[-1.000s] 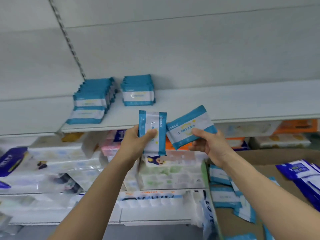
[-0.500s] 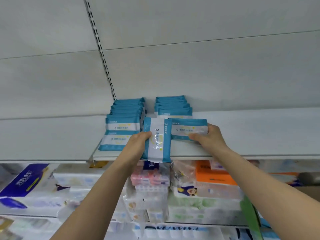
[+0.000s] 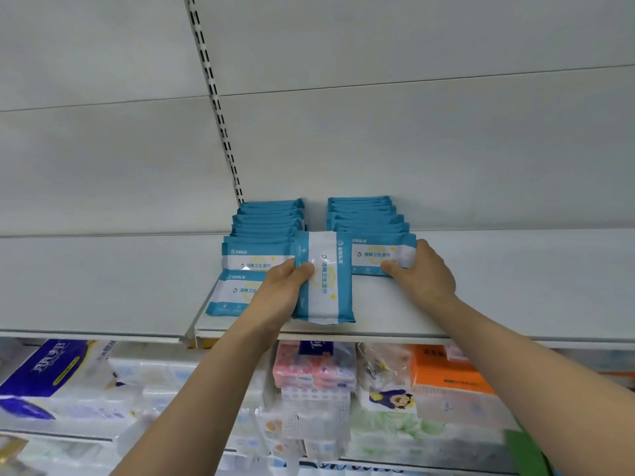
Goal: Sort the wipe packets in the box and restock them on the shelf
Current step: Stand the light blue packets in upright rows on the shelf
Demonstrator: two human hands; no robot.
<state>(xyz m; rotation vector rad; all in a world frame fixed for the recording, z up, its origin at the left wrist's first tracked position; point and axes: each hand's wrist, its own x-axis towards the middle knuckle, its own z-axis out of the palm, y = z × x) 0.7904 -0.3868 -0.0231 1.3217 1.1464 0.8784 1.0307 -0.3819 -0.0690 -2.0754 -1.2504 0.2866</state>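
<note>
On the white shelf (image 3: 481, 304), flat and smooth with a thin front lip, stand two rows of wipe packets: a left row (image 3: 261, 242) and a right row (image 3: 364, 214), each a run of soft, glossy rectangular pouches in teal with a white printed band. Both rows reach back to the matte grey back panel (image 3: 412, 149), where a slotted metal upright (image 3: 214, 97) runs down behind the left row.

The left hand (image 3: 280, 297) grips a packet (image 3: 326, 280) turned on end, long side upright, thumb curled over its face and fingers hidden behind; its lower edge sits near the shelf's lip, between the two rows. The right hand (image 3: 424, 273) holds another packet (image 3: 381, 254) lying crosswise at the front of the right row, thumb on its lower edge and fingers curled round its right end.

Below the shelf hang crinkly plastic tissue packs (image 3: 316, 400), an orange pack (image 3: 446, 379) and a blue-and-white roll pack (image 3: 51, 376).
</note>
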